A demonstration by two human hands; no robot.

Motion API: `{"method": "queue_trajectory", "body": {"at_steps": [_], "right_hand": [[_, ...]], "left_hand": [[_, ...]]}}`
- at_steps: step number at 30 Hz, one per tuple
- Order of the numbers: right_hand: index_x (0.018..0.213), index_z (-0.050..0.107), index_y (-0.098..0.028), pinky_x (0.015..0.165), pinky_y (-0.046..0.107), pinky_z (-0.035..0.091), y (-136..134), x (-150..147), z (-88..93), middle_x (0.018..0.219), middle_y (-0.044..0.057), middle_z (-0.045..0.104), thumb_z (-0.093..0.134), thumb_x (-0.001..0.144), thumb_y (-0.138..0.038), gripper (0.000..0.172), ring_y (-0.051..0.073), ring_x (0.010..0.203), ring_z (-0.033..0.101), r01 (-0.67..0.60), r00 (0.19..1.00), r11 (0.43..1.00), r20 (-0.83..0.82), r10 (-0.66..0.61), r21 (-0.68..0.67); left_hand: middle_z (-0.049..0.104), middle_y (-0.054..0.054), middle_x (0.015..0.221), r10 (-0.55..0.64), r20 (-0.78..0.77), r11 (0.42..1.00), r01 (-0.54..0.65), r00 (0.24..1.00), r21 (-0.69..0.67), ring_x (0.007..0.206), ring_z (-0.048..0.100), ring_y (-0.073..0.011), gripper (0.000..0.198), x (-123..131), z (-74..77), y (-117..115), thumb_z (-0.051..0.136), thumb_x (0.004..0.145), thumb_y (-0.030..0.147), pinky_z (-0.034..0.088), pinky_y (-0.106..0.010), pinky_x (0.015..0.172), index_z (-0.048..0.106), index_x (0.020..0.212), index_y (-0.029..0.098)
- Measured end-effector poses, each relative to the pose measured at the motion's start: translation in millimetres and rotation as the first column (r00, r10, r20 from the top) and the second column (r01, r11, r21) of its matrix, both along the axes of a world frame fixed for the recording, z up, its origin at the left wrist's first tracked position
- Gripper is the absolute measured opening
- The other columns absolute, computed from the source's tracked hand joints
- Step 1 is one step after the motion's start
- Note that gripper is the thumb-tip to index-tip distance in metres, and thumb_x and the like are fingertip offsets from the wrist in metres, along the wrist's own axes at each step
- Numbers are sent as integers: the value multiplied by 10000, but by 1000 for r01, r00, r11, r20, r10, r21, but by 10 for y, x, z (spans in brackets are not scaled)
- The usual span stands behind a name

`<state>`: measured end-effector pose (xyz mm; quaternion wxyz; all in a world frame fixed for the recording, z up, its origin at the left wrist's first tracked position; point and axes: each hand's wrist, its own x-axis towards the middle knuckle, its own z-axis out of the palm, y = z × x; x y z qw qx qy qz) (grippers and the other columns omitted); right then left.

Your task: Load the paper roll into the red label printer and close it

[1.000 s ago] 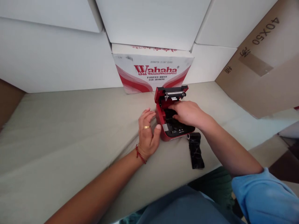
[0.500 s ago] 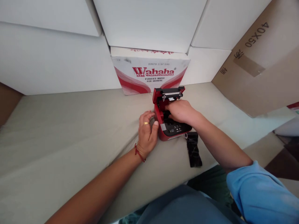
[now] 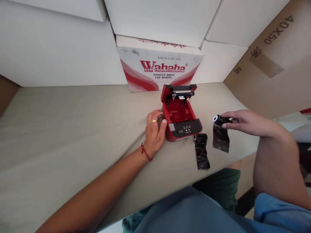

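Observation:
A small red and black label printer (image 3: 186,130) sits on the table with its lid raised and its red inner bay bare. Against its left side rests my left hand (image 3: 155,127), fingers lightly bent and thumb apart near the front corner, not wrapped around it. To the right of the printer, my right hand (image 3: 239,122) pinches a black ribbon roll (image 3: 220,120) with a white core. A loose black strip hangs from that roll. Another black ribbon roll (image 3: 201,139) lies by the printer's front right corner, its strip unrolled towards me.
Behind the printer stands a white and red Wahaha water carton (image 3: 161,69), with white boxes (image 3: 160,19) stacked above and around it. A large brown cardboard box (image 3: 279,71) is on the right. A pale cloth covers the table (image 3: 73,129), whose front edge is near my body.
My right hand has come out of the printer and moved right with a black ribbon roll in it. The printer's bay now shows. My left hand stays beside the printer; the view has shifted slightly.

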<state>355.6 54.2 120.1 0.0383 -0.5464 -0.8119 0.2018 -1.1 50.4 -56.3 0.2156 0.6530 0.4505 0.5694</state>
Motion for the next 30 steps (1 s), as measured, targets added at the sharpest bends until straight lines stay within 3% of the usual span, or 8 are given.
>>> {"method": "queue_trajectory", "body": {"at_steps": [3,6,10,15,18,24,26,30], "right_hand": [[1022,884,-241,766,382,672,92,257,-378,975,78,893,779,858,-381,239,280,842,832,114,974,974,215,-70,-197],[1137,869,-220,902,421,671,30,207,-633,1109,114,889,743,831,-242,332,299,982,840,161,960,980,248,-128,-118],[1358,800,-228,1079,437,632,-203,-117,-734,1377,118,821,595,982,-233,428,267,1216,800,137,987,991,82,-137,-2],[1290,827,-258,1005,420,657,-374,-555,-850,1213,98,848,750,975,-296,327,266,1095,820,-32,999,999,-15,32,-33],[1271,838,-260,958,388,665,-420,-563,-617,1175,97,844,771,987,-328,300,255,1037,824,-100,995,992,-18,99,-76],[1312,842,-331,797,311,650,-194,-551,384,1204,60,848,748,1036,-524,349,215,965,813,-297,941,948,-203,271,-114],[1349,828,-311,830,326,640,-2,-792,426,1227,64,849,743,1036,-502,376,222,986,802,-262,954,965,-153,257,-15],[1397,800,-252,1018,423,608,337,-1439,59,1376,101,827,723,1006,-299,402,310,1211,783,-129,980,975,172,98,179]], "left_hand": [[659,-130,1330,-10,14,1000,10,1000,-5,1311,624,-281,377,9,-14,8,445,1170,537,522,-521,1179,605,1330,236],[648,-133,1348,11,10,1000,-11,1000,6,1332,618,-286,362,3,-10,-2,458,1168,524,518,-532,1190,604,1335,238],[623,-141,1382,69,-2,995,-68,998,68,1397,596,-303,341,-17,9,-22,455,1167,505,497,-568,1221,595,1337,245],[636,-130,1345,51,1,998,-51,999,28,1372,611,-292,323,-18,5,-14,447,1173,507,511,-559,1207,603,1295,252],[651,-128,1329,47,6,998,-47,999,34,1354,616,-284,319,-10,-5,-11,442,1177,502,515,-544,1201,607,1279,249],[658,-128,1310,45,0,998,-45,999,42,1325,625,-285,322,3,-13,-8,436,1177,495,527,-535,1181,606,1276,241],[656,-131,1313,60,-1,997,-60,998,46,1330,626,-288,330,6,-11,-6,433,1176,502,530,-539,1179,604,1282,241],[638,-144,1378,115,-11,983,-112,993,142,1410,605,-308,299,-6,30,-57,468,1163,449,505,-589,1232,589,1340,240]]}}
